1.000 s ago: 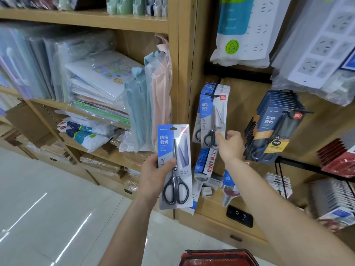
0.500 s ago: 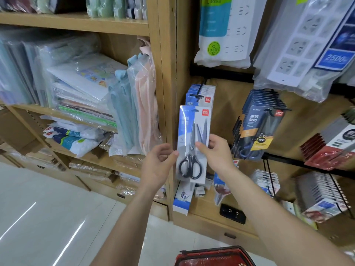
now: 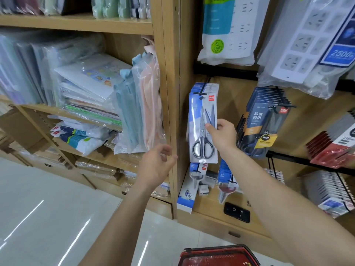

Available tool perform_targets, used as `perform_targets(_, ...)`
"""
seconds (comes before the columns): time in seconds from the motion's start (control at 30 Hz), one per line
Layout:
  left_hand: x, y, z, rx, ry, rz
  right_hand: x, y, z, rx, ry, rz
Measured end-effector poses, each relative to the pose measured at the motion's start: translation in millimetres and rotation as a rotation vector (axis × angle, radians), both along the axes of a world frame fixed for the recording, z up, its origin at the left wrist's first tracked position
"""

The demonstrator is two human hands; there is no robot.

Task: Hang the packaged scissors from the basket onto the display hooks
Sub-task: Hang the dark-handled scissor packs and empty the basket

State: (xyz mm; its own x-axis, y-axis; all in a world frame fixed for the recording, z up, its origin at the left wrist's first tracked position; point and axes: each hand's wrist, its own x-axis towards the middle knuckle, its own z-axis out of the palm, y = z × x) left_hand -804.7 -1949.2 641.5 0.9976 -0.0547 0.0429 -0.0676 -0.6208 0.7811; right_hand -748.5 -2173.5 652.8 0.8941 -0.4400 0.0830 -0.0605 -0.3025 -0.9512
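Sitting at 6 o'clock in the frame, a red basket [image 3: 217, 255] is showing only its rim. Just beyond, the left hand [image 3: 156, 166] is hovering with fingers loosely curled, gripping nothing. At its 2 o'clock, the right hand [image 3: 223, 136] is pinching the right edge of a scissors pack [image 3: 199, 120], which is hanging at the front of a stack [image 3: 209, 86] on a black hook [image 3: 200, 93]. At the pack's 3 o'clock, dark packs [image 3: 267, 121] are hanging, with power strips [image 3: 228, 29] at 12.

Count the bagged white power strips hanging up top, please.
2: one bagged white power strip above the blue-and-white scissors packs, another at upper right; more may hide behind.
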Motion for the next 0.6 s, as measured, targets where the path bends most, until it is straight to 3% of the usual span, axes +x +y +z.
perform_targets(0.33, -5.5, -10.6, -4.0, 0.147, 0.045, -0.074, 5.0, -10.2, -11.9, -0.184, 0.245, -0.021)
perform_targets(0.6, -26.6, -42.6, -56.9, 0.327, 0.241, -0.229, -80.1, -46.9, -88.4, -0.382, 0.574, 0.322)
